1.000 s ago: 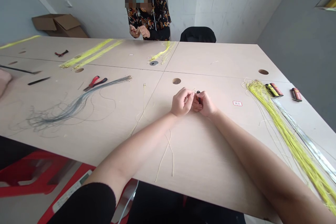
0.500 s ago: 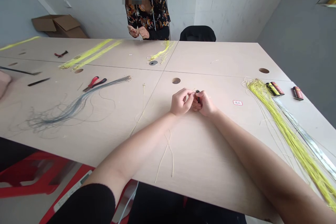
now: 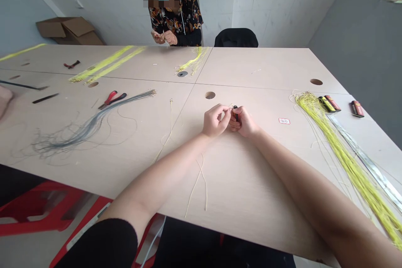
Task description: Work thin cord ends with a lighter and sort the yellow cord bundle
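Both my hands meet over the middle of the light wooden table [image 3: 266, 71]. My left hand [image 3: 214, 120] is closed in a pinch on the end of a thin pale string [image 3: 197, 180] that trails back toward the near edge. My right hand [image 3: 241, 121] is wrapped round a small black lighter [image 3: 235, 111] whose top shows between the two hands. The string end sits right at the lighter's top.
A long bundle of yellow strings [image 3: 339, 150] and a metal ruler [image 3: 364, 159] lie at the right, with three lighters [image 3: 329, 103] behind. Grey wires [image 3: 84, 125] and red pliers [image 3: 111, 98] lie at the left. Across the table a person [image 3: 176, 12] handles string.
My hands have stayed together with only small finger shifts. The view has drifted slightly, and the person opposite has leaned a little to the left.
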{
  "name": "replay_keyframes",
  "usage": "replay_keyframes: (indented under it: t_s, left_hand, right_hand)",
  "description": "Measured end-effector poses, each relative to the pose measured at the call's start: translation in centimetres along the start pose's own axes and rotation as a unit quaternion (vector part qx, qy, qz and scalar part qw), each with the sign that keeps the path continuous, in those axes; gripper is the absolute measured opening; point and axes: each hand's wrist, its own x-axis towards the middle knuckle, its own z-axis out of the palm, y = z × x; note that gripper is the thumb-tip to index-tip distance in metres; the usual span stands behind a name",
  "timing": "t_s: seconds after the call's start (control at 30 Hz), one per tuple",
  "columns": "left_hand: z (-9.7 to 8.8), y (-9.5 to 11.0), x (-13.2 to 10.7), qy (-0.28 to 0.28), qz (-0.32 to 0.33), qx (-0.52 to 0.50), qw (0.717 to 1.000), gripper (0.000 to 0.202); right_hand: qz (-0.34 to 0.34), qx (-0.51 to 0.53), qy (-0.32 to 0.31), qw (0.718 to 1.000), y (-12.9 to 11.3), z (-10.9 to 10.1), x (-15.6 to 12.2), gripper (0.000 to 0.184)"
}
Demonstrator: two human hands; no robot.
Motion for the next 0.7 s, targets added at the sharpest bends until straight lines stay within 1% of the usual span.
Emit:
replay_keyframes:
  t_s: [0.23, 0.37, 0.53, 0.7]
  left_hand:
    - [0.02, 0.11, 0.02, 0.007, 0.009, -0.001, 1.000, 0.023]
    - [0.00, 0.14, 0.06, 0.003, 0.009, 0.005, 1.000, 0.023]
    - [-0.03, 0.12, 0.08, 0.005, 0.014, 0.010, 1.000, 0.023]
    - [-0.02, 0.10, 0.05, 0.000, 0.000, 0.005, 1.000, 0.025]
  right_hand:
    - [0.001, -0.004, 0.006, 1.000, 0.05, -0.02, -0.01, 0.027]
    - [0.000, -0.004, -0.002, 1.000, 0.06, -0.04, 0.02, 0.030]
    - [0.002, -0.005, -0.004, 1.000, 0.02, 0.01, 0.01, 0.028]
    - [-0.006, -0.007, -0.007, 1.000, 0.16, -0.18, 0.11, 0.031]
